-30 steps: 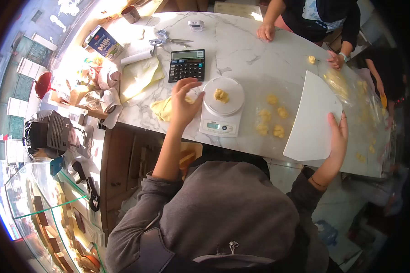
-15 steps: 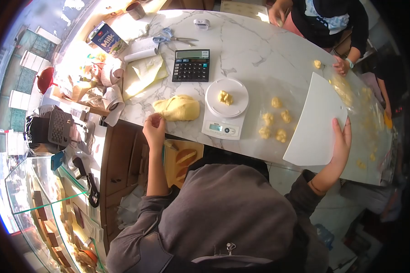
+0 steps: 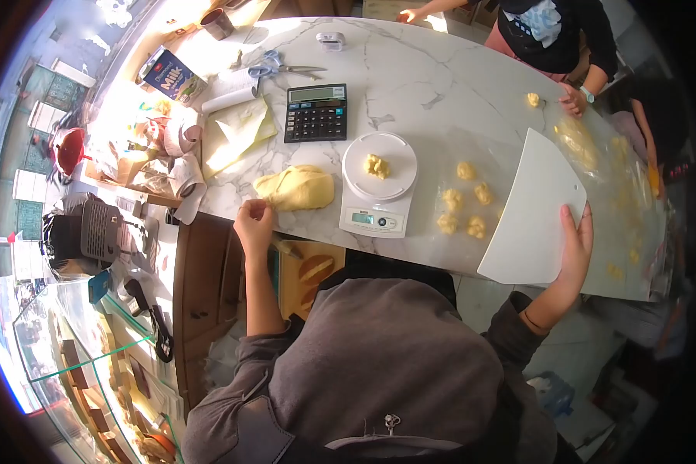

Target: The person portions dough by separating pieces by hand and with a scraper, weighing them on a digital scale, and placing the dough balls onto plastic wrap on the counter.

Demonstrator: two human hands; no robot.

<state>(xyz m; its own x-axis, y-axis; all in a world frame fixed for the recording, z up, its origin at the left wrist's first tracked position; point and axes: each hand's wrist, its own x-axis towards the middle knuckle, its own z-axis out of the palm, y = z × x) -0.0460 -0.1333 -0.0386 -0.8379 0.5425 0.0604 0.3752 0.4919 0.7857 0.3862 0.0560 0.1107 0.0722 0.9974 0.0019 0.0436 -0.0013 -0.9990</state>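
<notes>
My right hand [image 3: 576,249] grips a large white plastic dough scraper [image 3: 532,209] by its right edge, raised in front of the table's right part. At the table's front edge, my left hand [image 3: 254,223] is closed with its fingertips pinched together, just below the big lump of yellow dough [image 3: 298,188]. Whether a bit of dough is between those fingertips I cannot tell. A small piece of dough [image 3: 377,165] rests on the white kitchen scale [image 3: 372,222]. Several small dough pieces [image 3: 482,192] lie on a plastic sheet [image 3: 447,155] between scale and scraper.
A calculator [image 3: 315,114], scissors [image 3: 286,69] and a milk carton [image 3: 172,76] stand or lie toward the back left of the marble table [image 3: 417,69]. Across the table, a person [image 3: 553,35] leans near another dough piece [image 3: 533,100]. A glass case [image 3: 69,332] is at lower left.
My left hand's fingers have drawn closer together and the hand sits slightly lower. The scraper has barely shifted. Across the table, the other person's hand has moved left.
</notes>
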